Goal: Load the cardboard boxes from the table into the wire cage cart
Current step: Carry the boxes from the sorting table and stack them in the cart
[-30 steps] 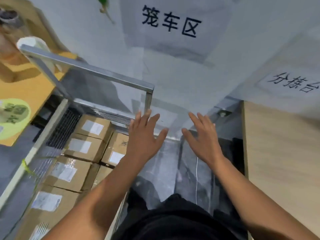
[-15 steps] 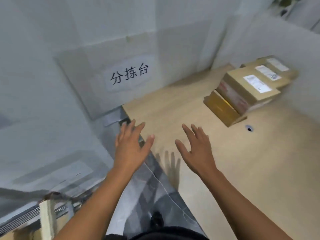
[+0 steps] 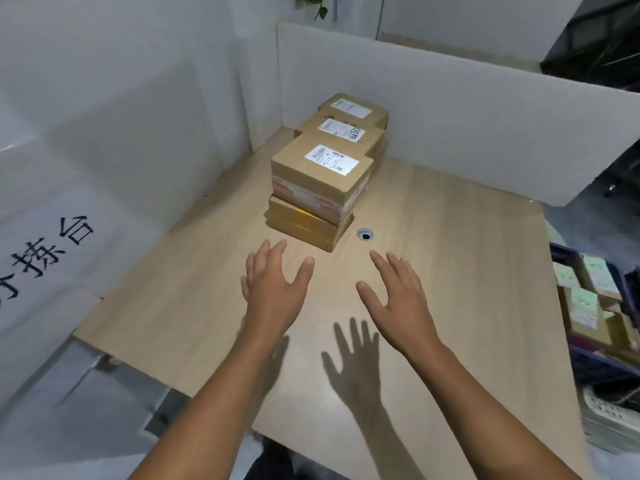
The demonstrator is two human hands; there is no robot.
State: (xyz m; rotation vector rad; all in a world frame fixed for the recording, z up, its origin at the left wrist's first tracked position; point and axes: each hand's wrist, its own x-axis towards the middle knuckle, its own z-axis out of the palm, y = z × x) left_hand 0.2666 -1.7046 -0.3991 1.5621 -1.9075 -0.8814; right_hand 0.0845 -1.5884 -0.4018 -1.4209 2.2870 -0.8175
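Both hands hover over the wooden table (image 3: 450,271) with fingers spread, holding nothing. The left hand (image 3: 273,292) and right hand (image 3: 398,299) are near the stacked cardboard boxes (image 3: 318,181).

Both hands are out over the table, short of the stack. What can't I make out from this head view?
- Box count: the front top box hides what lies under the rear boxes, head view.
- Shipping label: print too small to read.
- Wall sign: cut off by the left edge.
- Dark crate: cut off by the right edge.
- Wire cage cart: outside the frame.
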